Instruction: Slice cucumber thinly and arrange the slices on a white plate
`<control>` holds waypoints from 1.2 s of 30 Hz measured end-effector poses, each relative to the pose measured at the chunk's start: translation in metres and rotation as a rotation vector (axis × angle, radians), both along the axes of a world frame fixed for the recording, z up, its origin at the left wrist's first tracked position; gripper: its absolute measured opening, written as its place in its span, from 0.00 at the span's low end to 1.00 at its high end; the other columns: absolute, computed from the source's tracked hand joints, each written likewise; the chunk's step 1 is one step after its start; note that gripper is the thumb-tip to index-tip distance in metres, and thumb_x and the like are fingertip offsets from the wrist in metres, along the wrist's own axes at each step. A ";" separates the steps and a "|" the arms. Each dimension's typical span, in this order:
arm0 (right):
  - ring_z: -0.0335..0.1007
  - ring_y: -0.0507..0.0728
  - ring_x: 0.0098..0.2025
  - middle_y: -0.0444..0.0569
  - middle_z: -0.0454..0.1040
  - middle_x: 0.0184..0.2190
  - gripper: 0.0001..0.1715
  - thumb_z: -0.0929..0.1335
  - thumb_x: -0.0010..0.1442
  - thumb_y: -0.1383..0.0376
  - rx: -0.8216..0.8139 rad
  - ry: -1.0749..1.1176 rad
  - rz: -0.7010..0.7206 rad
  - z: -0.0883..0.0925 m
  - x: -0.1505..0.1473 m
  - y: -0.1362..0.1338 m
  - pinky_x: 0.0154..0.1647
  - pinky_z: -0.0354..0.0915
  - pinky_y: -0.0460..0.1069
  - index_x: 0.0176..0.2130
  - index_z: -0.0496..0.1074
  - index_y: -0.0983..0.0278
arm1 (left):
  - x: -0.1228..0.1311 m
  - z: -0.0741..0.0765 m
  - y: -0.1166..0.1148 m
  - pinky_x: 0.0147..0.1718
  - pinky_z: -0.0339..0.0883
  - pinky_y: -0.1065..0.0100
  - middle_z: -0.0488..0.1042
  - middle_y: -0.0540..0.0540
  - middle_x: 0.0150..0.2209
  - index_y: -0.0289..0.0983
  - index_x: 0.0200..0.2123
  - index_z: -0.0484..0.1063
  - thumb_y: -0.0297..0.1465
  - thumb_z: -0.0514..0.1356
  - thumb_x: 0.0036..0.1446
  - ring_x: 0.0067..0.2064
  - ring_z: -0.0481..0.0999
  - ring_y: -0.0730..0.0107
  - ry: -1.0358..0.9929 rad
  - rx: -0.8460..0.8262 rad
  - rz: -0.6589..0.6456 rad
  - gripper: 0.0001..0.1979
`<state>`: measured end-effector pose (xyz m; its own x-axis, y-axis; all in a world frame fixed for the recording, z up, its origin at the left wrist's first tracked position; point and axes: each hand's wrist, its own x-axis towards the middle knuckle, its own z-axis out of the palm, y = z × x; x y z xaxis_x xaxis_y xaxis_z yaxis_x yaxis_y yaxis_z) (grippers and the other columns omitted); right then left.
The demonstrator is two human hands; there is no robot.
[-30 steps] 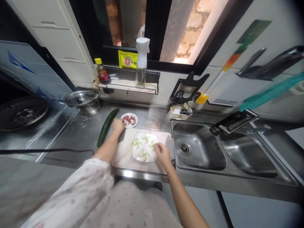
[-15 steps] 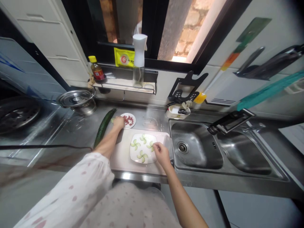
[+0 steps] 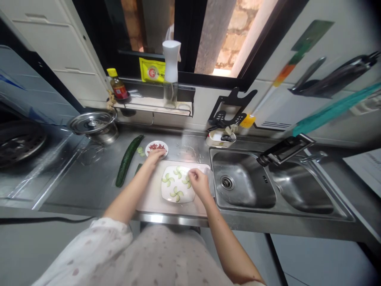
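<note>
A white square plate (image 3: 177, 200) sits on a pale cutting board (image 3: 145, 203) and bears several pinwheels of green cucumber slices (image 3: 177, 194). At the plate's right side is my right hand (image 3: 200, 183), fingertips pinched together above the pinwheel there; whatever they hold is too small to make out. My left hand (image 3: 154, 157) reaches over the near rim of a small white dish (image 3: 148, 148) of chopped red pieces (image 3: 154, 147), its fingers stretched out. Left of the dish lie a few loose cucumber slices (image 3: 140, 151) and a long dark green cucumber (image 3: 128, 162).
A double steel sink (image 3: 247, 159) with a black faucet piece (image 3: 285, 150) is to the right. At the back stand a lidded steel pot (image 3: 94, 125), a wall shelf (image 3: 139, 106) with a sauce bottle (image 3: 119, 88) and spray bottle (image 3: 171, 75), and a small caddy (image 3: 220, 141).
My left hand has moved from the loose cucumber slices rightward to the red pieces' dish, uncovering the slices. My right hand has drawn slightly up from the right pinwheel. The view has shifted a little.
</note>
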<state>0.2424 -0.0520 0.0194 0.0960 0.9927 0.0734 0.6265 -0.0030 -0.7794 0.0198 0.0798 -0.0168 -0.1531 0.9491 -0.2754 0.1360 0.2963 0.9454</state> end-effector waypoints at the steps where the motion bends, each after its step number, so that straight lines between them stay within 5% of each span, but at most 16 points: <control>1: 0.68 0.54 0.33 0.48 0.76 0.32 0.16 0.60 0.58 0.59 0.007 -0.001 0.007 0.004 -0.002 0.003 0.36 0.62 0.46 0.33 0.74 0.64 | 0.004 0.003 -0.008 0.28 0.66 0.73 0.76 0.44 0.31 0.35 0.37 0.77 0.38 0.65 0.47 0.33 0.74 0.70 -0.076 -0.011 -0.028 0.15; 8: 0.68 0.55 0.39 0.49 0.76 0.36 0.14 0.62 0.59 0.60 0.139 -0.008 0.116 0.035 -0.021 0.022 0.42 0.61 0.47 0.37 0.74 0.64 | 0.026 0.036 -0.065 0.16 0.47 0.78 0.71 0.48 0.28 0.35 0.35 0.74 0.40 0.67 0.42 0.24 0.65 0.79 -0.338 -0.121 -0.086 0.18; 16: 0.68 0.55 0.38 0.48 0.74 0.33 0.09 0.64 0.59 0.62 0.217 -0.014 0.162 0.038 -0.029 0.028 0.42 0.61 0.49 0.34 0.73 0.63 | 0.050 0.063 -0.094 0.16 0.48 0.80 0.69 0.52 0.25 0.35 0.33 0.74 0.38 0.70 0.37 0.22 0.63 0.83 -0.510 -0.127 0.014 0.20; 30: 0.67 0.54 0.34 0.46 0.74 0.31 0.10 0.64 0.58 0.62 0.185 -0.002 0.128 0.028 -0.029 0.031 0.38 0.60 0.47 0.31 0.72 0.63 | 0.054 0.056 -0.096 0.16 0.47 0.79 0.71 0.50 0.27 0.35 0.37 0.75 0.40 0.69 0.40 0.22 0.65 0.82 -0.448 -0.128 -0.038 0.21; 36: 0.68 0.54 0.35 0.47 0.75 0.31 0.11 0.64 0.58 0.60 0.099 -0.038 0.103 0.018 -0.024 0.035 0.38 0.60 0.47 0.31 0.74 0.63 | 0.043 0.039 -0.087 0.33 0.65 0.73 0.77 0.44 0.35 0.33 0.36 0.76 0.36 0.64 0.47 0.36 0.74 0.70 -0.080 0.123 -0.029 0.15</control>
